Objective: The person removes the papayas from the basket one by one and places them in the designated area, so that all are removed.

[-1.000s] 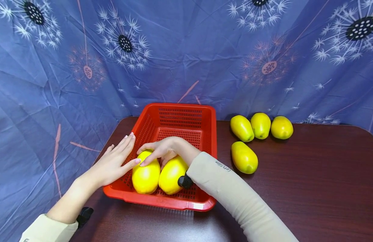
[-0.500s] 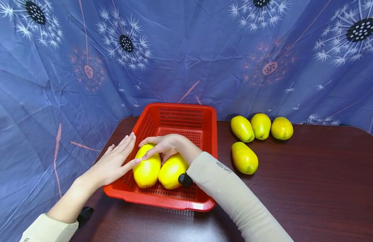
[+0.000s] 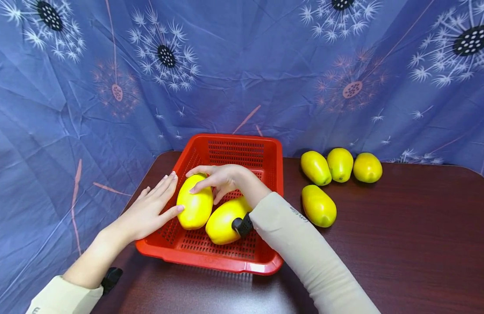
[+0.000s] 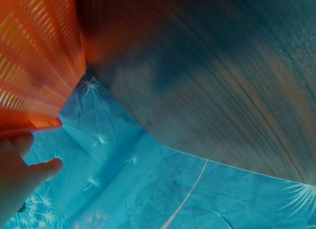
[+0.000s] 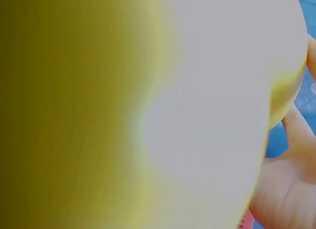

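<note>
Inside the red basket (image 3: 204,260) are two yellow oval fruits that look like mangoes. My right hand (image 3: 226,176) curls its fingers over the top of the left mango (image 3: 195,209) and grips it. The other mango (image 3: 223,224) lies slanted just under my right wrist, partly covered by the black wrist camera; its blurred yellow skin (image 5: 74,110) fills most of the right wrist view. My left hand (image 3: 149,213) lies over the basket's left rim with straight fingers, its thumb tip at the held mango's side. In the left wrist view some fingers (image 4: 47,167) show by the basket wall (image 4: 34,56).
To the right of the basket, several more yellow mangoes rest on the dark wooden table (image 3: 414,226): a row at the back with a middle mango (image 3: 340,165), and a single mango (image 3: 319,206) nearer. A blue dandelion-print curtain (image 3: 242,65) hangs behind and at the left.
My right hand has shifted the left mango toward the back of the basket, and it stands more raised. The other mango has turned to a slant. My left hand has stayed on the rim.
</note>
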Motion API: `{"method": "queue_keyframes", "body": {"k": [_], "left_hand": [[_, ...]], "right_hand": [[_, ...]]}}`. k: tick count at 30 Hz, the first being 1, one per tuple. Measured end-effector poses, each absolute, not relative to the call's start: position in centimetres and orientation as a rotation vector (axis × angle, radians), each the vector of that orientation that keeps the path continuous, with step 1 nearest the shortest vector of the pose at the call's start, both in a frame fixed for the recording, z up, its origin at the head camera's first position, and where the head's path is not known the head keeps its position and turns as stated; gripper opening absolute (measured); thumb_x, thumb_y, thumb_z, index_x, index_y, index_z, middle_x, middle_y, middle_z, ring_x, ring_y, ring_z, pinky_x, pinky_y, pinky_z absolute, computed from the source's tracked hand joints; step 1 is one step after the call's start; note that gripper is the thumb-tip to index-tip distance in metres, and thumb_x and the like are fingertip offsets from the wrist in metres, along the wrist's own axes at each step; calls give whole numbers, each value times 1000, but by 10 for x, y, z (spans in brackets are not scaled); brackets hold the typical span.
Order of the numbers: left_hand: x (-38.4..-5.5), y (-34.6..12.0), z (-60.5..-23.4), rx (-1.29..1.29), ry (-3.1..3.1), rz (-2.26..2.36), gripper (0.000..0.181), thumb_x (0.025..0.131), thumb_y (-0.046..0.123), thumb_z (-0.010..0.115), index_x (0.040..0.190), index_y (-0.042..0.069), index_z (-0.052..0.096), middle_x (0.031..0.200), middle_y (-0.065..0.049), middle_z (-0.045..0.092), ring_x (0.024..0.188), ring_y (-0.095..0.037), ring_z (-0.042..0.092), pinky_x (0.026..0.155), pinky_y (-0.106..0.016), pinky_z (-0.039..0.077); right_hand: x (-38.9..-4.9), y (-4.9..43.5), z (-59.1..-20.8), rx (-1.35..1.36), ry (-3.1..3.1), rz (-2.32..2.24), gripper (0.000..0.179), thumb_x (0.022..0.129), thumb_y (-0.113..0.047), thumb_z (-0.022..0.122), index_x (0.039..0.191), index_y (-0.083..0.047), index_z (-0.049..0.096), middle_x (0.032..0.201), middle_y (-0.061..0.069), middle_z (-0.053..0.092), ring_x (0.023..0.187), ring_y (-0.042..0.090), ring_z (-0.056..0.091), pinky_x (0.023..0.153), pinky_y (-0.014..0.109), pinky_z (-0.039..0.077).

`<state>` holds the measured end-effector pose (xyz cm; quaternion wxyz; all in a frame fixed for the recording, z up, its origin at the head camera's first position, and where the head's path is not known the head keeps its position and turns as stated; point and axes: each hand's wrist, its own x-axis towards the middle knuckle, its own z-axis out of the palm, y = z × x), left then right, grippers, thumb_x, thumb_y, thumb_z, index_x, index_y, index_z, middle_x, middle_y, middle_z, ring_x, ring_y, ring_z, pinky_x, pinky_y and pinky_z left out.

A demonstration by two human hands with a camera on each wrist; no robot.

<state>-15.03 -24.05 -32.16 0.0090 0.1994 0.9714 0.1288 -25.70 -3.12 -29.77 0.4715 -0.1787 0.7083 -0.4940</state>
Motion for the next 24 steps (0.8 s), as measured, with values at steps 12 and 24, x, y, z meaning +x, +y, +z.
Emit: {"method": "queue_keyframes", "body": {"k": [12, 24], "left_hand": [[-150, -240, -320, 605, 3030, 425, 78, 94, 50, 45, 149, 4, 15, 156, -11, 8, 142, -33, 8, 104, -66, 10], [-151, -239, -321, 600, 3033, 419, 79, 94, 51, 45, 149, 3, 15, 156, -11, 8, 142, -33, 9, 104, -66, 10]], "right_hand": [[-265, -15, -287, -493, 1713, -1250, 61, 90, -16, 62, 143, -24, 33, 134, 8, 36, 101, 37, 55, 80, 42, 53], [-268, -2, -279, -503, 1672, -1380, 58, 91, -14, 60, 141, -30, 34, 136, 9, 35, 104, 39, 57, 80, 44, 52]]}}
